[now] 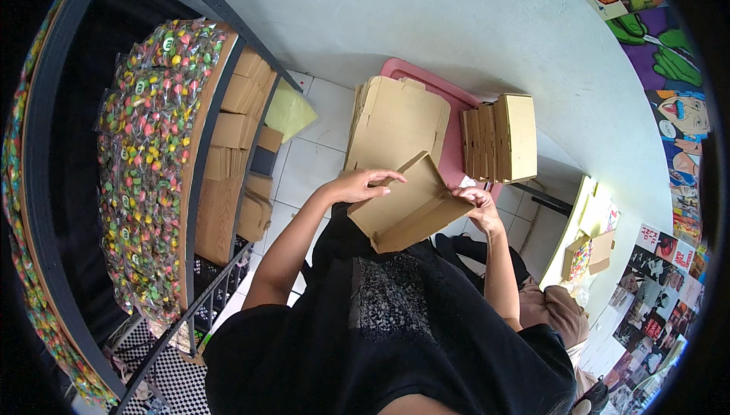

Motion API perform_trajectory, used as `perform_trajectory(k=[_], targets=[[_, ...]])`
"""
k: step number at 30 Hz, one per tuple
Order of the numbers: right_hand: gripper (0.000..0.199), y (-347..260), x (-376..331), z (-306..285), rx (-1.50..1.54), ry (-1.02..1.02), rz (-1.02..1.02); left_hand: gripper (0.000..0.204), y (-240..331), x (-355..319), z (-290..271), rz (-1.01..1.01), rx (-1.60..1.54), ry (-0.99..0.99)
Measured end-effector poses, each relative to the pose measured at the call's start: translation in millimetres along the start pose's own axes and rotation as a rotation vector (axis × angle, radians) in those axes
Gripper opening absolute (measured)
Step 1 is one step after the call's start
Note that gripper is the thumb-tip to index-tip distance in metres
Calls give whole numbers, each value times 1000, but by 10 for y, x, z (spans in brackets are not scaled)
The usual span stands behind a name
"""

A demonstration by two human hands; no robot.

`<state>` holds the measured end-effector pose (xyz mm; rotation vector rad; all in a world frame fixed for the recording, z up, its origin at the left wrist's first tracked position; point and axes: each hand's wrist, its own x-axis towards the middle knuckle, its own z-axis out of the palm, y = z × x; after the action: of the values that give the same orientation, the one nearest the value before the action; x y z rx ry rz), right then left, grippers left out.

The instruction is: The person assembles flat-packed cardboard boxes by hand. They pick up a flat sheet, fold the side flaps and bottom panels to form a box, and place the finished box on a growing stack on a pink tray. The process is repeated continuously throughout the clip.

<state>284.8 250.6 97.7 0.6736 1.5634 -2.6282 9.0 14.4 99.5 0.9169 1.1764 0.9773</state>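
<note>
By a pink table [455, 149], the right hand [480, 204] pinches an open cardboard box [411, 202] before the torso; the left hand [361, 185], loosely open, meets its left edge. Wall-shaping seems in hand, calling next for steadied corners.

- Pink tabletop [454, 96]: flat cardboard stack [403, 122] at its left, brown boxes [518, 137] at its right.
- Shelf [216, 77] left of the tabletop: clear packets [156, 156] with colourful contents.

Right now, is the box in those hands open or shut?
Open: the cardboard box shows its bare inside between raised walls, with no lid across it.
</note>
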Motion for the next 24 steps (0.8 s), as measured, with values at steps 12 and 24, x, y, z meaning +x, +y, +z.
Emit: perform_trajectory(k=[12, 24], targets=[[41, -91, 63, 187, -99, 142, -30, 49, 292, -16, 34, -7, 122, -28], [32, -138, 645, 722, -343, 202, -110, 71, 40, 137, 238, 4, -270, 87]])
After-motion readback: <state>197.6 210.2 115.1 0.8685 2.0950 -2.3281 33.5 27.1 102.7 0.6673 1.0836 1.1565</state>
